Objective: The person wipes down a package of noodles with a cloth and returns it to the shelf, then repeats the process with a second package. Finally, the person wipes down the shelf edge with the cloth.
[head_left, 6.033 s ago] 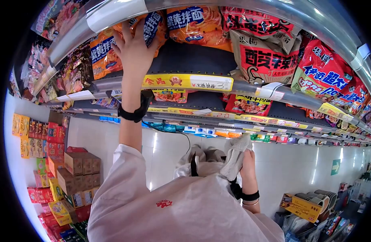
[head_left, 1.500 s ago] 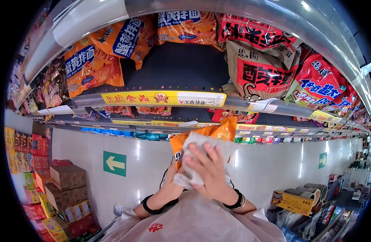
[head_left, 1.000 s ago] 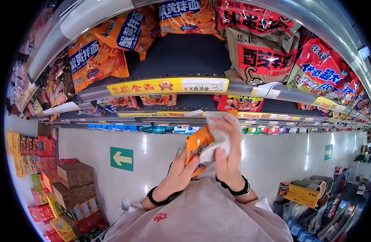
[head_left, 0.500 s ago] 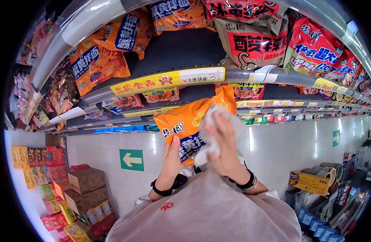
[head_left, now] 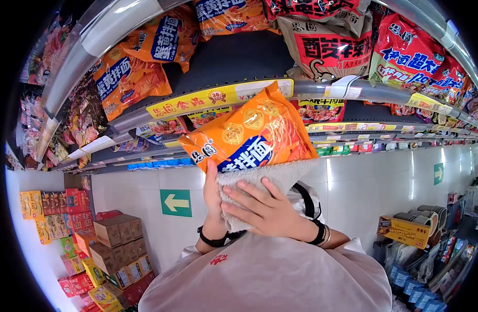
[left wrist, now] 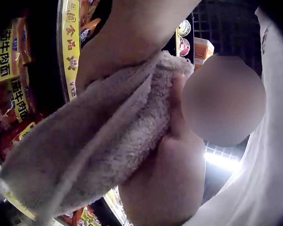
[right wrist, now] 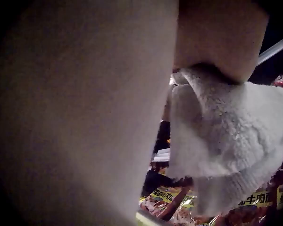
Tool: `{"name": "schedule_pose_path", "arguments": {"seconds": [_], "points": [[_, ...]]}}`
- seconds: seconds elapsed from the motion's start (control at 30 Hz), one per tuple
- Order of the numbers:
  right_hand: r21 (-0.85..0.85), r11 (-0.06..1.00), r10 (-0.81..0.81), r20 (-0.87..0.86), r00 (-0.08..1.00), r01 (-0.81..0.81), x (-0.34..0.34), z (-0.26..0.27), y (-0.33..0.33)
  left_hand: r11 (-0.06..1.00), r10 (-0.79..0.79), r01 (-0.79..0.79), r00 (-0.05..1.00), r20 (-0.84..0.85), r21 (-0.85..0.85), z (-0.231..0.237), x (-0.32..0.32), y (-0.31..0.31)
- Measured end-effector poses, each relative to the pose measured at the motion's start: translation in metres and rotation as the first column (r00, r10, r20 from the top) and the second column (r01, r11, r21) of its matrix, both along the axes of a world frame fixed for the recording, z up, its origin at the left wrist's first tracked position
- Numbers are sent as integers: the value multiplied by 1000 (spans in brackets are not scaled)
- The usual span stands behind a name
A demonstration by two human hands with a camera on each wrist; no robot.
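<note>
In the head view an orange noodle packet [head_left: 254, 127] is held up tilted before the chest, its printed front showing. My left hand [head_left: 213, 200] grips its lower left corner, thumb on the front. A light grey cloth [head_left: 286, 174] covers the packet's lower part. Over the cloth lies my right hand [head_left: 267, 210], palm down with fingers extended and spread, pressing it against the packet. Both wrist views show the cloth [left wrist: 99, 136] [right wrist: 226, 127] bunched between the hands; the packet is hidden there.
A shelf with a yellow label strip [head_left: 192, 104] runs across the front. Orange packets [head_left: 130, 83] stand on its left, brown and red packets [head_left: 327, 49] on its right. Brown cartons [head_left: 117, 231] are stacked at the lower left, a yellow box [head_left: 405, 232] at the lower right.
Earlier my left hand reached to the shelf packets while my right held the cloth. The held packet now faces up more fully, and the right hand with the cloth has moved down to its lower edge.
</note>
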State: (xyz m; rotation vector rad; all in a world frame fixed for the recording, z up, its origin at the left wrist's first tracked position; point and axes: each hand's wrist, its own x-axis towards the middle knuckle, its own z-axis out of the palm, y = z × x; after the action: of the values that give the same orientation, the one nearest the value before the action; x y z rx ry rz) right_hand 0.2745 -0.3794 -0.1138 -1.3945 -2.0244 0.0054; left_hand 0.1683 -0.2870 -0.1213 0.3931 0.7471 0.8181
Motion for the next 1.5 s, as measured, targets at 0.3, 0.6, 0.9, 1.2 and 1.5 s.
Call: {"name": "schedule_pose_path", "arguments": {"seconds": [0.3, 0.6, 0.9, 1.2, 1.5], "points": [[-9, 999, -40, -87, 995, 39, 21, -21, -5, 980, 67, -63, 998, -13, 187, 7, -3, -13], [-44, 945, -295, -536, 791, 323, 42, -14, 10, 976, 0, 1, 1000, -7, 219, 14, 8, -32], [82, 997, -14, 30, 999, 11, 11, -15, -12, 987, -29, 12, 994, 103, 160, 36, 19, -10], [24, 997, -66, -311, 948, 77, 34, -26, -9, 981, 130, -160, 962, 240, 109, 34, 22, -6], [-22, 913, -307, -693, 652, 407, 61, -18, 11, 968, 87, -136, 971, 223, 211, 32, 20, -18]]}}
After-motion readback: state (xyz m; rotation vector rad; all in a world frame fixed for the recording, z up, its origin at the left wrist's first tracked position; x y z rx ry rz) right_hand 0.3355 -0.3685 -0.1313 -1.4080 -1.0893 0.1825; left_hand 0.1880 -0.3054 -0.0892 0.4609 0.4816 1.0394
